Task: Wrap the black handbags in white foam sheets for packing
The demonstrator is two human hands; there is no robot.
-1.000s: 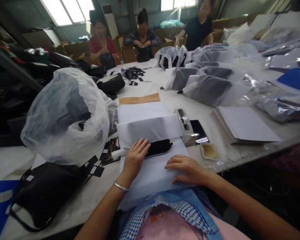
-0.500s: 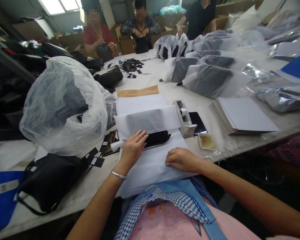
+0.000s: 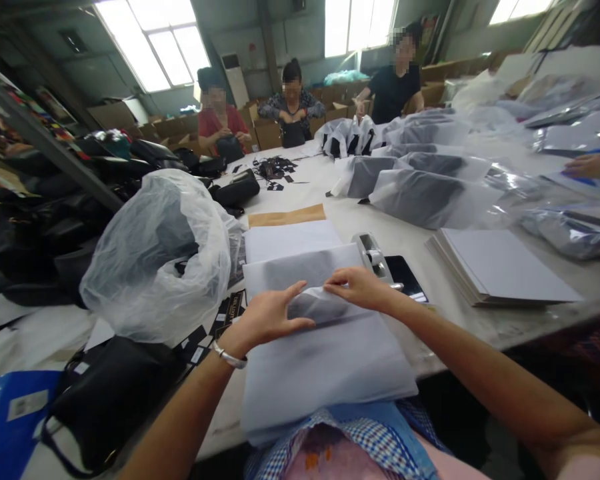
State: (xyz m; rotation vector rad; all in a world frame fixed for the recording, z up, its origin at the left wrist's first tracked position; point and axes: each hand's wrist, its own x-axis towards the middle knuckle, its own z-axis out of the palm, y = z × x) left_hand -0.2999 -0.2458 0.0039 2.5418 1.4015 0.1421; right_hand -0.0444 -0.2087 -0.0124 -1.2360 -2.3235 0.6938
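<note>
White tissue paper lies stacked in front of me, and a sheet of it now covers a dark item that shows through faintly. My left hand rests at the left end of this wrapped item, thumb and fingers spread. With the fingers of my right hand I pinch the edge of the tissue over the item's upper right. Just beyond my right hand stands a tape dispenser, beside a dark phone.
A big translucent plastic bag bulges at the left, near a black bag and black tags. Grey-white boards are stacked at the right. Wrapped bags line the back right. Three people work across the table.
The tissue has been folded over the black item. My right hand has moved up from the paper's lower part to its edge; my left hand has opened wider. The view has tilted up.
</note>
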